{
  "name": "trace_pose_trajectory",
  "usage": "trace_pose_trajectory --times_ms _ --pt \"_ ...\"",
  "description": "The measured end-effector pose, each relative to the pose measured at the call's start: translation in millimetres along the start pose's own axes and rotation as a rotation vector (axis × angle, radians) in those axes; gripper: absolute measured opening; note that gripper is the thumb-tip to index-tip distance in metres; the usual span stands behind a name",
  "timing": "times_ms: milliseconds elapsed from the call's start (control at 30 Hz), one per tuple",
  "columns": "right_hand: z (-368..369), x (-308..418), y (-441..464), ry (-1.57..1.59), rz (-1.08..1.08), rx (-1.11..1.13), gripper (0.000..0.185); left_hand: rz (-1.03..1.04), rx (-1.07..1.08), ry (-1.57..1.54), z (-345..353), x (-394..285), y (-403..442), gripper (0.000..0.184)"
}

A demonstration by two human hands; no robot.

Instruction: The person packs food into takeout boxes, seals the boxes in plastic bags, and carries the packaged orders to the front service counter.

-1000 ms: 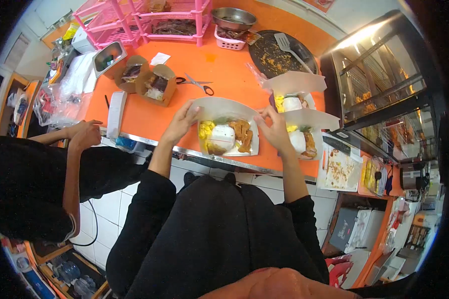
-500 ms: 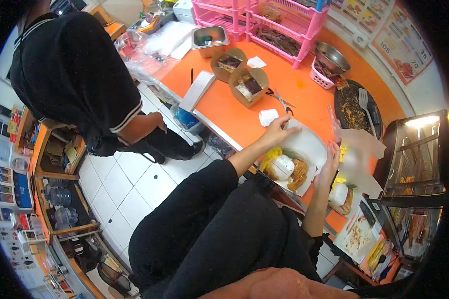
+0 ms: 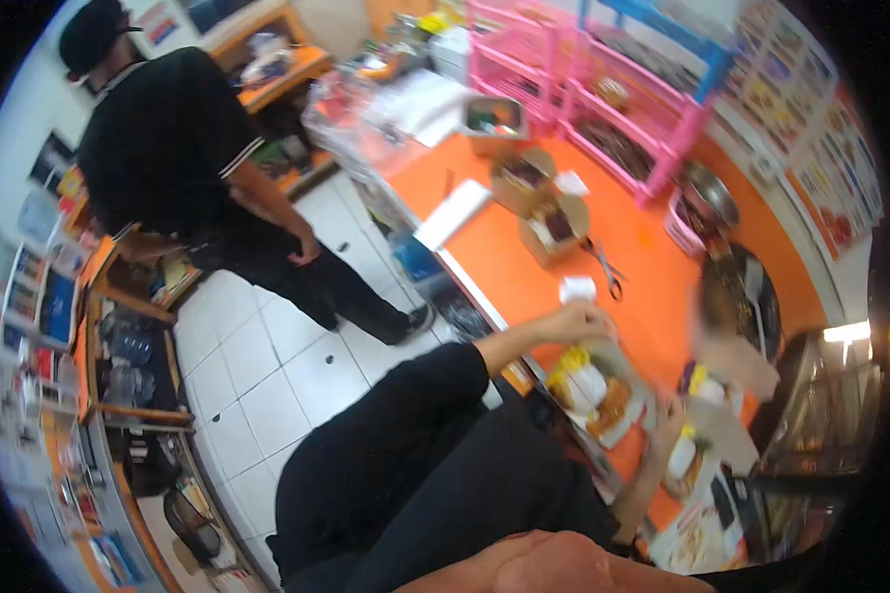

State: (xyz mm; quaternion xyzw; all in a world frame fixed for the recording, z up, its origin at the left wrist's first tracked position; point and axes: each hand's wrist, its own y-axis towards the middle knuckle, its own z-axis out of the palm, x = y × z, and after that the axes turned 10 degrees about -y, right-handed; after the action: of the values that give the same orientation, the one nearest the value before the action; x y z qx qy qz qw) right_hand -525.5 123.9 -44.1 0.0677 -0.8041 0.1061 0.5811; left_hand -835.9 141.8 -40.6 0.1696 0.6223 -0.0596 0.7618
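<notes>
Handling the open food box [image 3: 627, 423], right of centre in the frame on the table [image 3: 653, 296], calls for a level base and the lid [image 3: 625, 364] guided evenly, clear of the rice [image 3: 590, 388]. Right hand [image 3: 668, 419] and left hand [image 3: 576, 322] flank the lid; blur prevents confirming either grip as closed. Scissors [image 3: 606, 267] lie beyond.

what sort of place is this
Probably a small takeaway kitchen: an open meal box filled with food, brown food cartons on the orange counter, and blurred, menu-like posters on the wall.
</notes>
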Motion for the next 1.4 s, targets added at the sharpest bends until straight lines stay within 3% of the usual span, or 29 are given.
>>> trace_pose_trajectory --times_ms 100,133,200,300,367,533,567,700,800,1000,1167,1333,1400 --pt "12 -23 -27 -0.029 -0.214 0.051 0.031 0.048 0.313 -0.178 -8 7 -29 0.010" --pt "16 -31 -41 -0.031 -0.260 0.093 0.034 0.055 0.310 0.101 -8 3 -44 0.015" --pt "32 -35 -57 -0.064 -0.294 0.155 0.034 0.046 0.274 0.154 -8 50 -70 0.024" --pt "50 -29 -55 -0.153 -0.227 0.132 0.035 -0.177 0.162 -0.226 10 45 -99 0.033" --pt "54 -25 -52 -0.190 -0.197 0.110 0.035 -0.237 0.143 -0.268 14 37 -102 0.037" --pt "59 -23 -53 -0.243 -0.180 0.065 0.037 -0.138 0.198 -0.159 22 20 -86 0.047" --pt "59 -23 -54 -0.249 -0.177 0.064 0.037 -0.050 0.208 -0.027 25 13 -81 0.047" --pt "57 -26 -55 -0.270 -0.162 0.039 0.038 -0.357 0.036 0.399 34 -10 -69 0.061" --pt "56 -28 -55 -0.277 -0.153 0.020 0.039 -0.374 0.002 0.361 41 -13 -72 0.060" --pt "53 -35 -59 -0.285 -0.125 -0.023 0.040 -0.144 0.177 0.237 27 39 -104 0.064" --pt "47 -43 -68 -0.319 -0.095 -0.077 0.042 -0.212 0.149 0.171 27 22 -117 0.055" --pt "28 -52 -64 -0.373 -0.053 -0.205 0.043 0.106 0.140 1.026 22 21 -101 0.048" --pt "14 -61 -64 -0.409 -0.022 -0.279 0.044 0.099 0.113 0.987 24 15 -98 0.052"
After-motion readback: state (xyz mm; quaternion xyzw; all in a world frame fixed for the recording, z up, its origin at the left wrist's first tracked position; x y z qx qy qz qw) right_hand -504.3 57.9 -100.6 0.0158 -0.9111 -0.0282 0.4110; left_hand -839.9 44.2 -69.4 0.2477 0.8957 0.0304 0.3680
